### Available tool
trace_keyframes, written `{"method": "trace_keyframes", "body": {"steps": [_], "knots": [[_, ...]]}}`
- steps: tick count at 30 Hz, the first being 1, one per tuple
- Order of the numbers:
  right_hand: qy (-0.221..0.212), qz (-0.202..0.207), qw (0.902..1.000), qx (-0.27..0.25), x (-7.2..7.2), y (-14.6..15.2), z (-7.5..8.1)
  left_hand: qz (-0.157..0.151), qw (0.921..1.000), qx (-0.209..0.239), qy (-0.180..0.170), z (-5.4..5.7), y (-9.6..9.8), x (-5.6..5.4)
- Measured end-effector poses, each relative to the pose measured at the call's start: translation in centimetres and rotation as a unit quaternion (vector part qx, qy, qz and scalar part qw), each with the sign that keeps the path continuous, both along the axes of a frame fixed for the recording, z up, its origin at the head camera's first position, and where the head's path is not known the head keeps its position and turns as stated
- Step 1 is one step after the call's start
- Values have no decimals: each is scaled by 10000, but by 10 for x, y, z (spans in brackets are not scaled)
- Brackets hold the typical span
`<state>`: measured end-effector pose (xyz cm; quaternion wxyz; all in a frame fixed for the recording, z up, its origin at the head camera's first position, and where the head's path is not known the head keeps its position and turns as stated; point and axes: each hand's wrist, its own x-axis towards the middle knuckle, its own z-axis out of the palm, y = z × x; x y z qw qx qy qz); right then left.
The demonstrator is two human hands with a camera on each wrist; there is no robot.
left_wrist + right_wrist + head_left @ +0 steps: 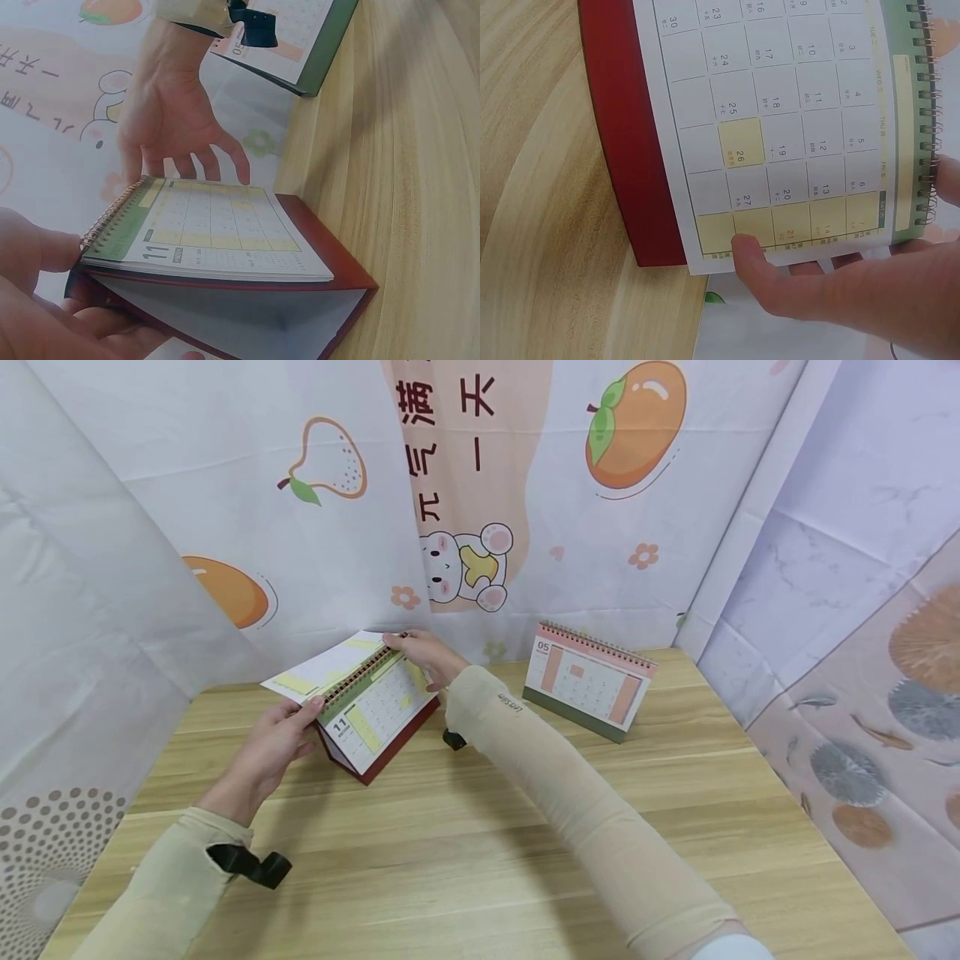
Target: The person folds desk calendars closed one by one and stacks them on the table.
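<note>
A desk calendar (378,714) with a dark red stand, green header and metal spiral shows an "11" page at the left rear of the table. Behind its spiral, a white and yellow leaf (311,670) slants out toward the back. My left hand (273,747) grips the calendar's near left end, its thumb at the spiral and its fingers under the stand's side. At the far right end, my right hand (429,653) holds the top corner by the spiral. One of its fingertips (746,247) rests on the page edge, with other fingers partly hidden behind.
A second desk calendar (588,681), pink with a green base and showing "05", stands to the right on the wooden table (465,860). Printed cloth (330,560) hangs close behind both, and another sheet (847,635) hangs along the right side.
</note>
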<state>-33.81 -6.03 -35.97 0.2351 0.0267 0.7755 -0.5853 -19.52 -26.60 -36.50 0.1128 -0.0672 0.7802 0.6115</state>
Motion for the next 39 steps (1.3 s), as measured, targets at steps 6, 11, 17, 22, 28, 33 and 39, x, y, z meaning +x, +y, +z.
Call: {"method": "trace_keyframes", "body": {"steps": [6, 11, 17, 22, 28, 33, 39], "knots": [[31, -183, 9997, -141, -1, -2, -3, 58, 9999, -124, -53, 0, -1, -1], [155, -202, 9996, -118, -2, -5, -5, 77, 9998, -143, -64, 1, 0, -1], [219, -163, 9996, -75, -3, -5, -6, 25, 9999, -150, 17, 1, -1, -1], [252, -177, 9995, -78, -3, -5, -7, 47, 9999, -137, 64, 1, 1, 0], [269, -214, 9993, -142, -2, -4, -7, 61, 9998, -155, 123, 2, 3, 1], [257, -185, 9994, -138, -2, -4, -8, 87, 9997, -174, 144, 2, 4, 1], [264, -239, 9993, -145, -2, -5, -6, 117, 9997, -174, 161, 1, 3, 0]]}}
